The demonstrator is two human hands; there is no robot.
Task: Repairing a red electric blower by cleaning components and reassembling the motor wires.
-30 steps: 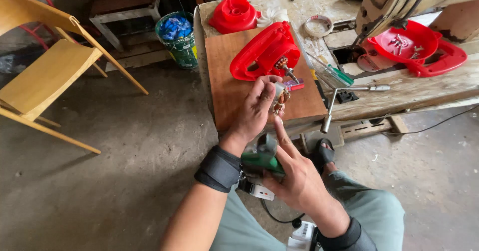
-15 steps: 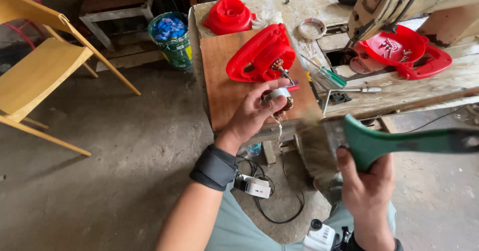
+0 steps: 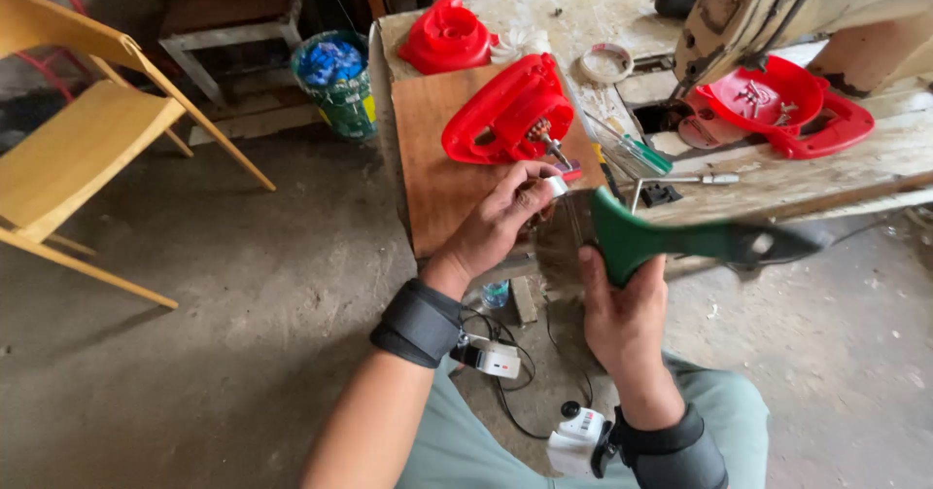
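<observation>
Your right hand (image 3: 622, 299) grips a green-handled tool (image 3: 671, 241), motion-blurred, held just off the table (image 3: 777, 173) edge, while your left hand (image 3: 501, 219) pinches a small shiny metal part (image 3: 554, 187) beside it.

Both forearms are bare. The left hand (image 3: 501, 219) and the right hand (image 3: 622, 309) wear no gloves. Each wrist carries a wide black padded band (image 3: 420, 323). A small white device (image 3: 580, 438) with a black knob sits against the right band. The trousers (image 3: 714, 421) are grey-green.
</observation>
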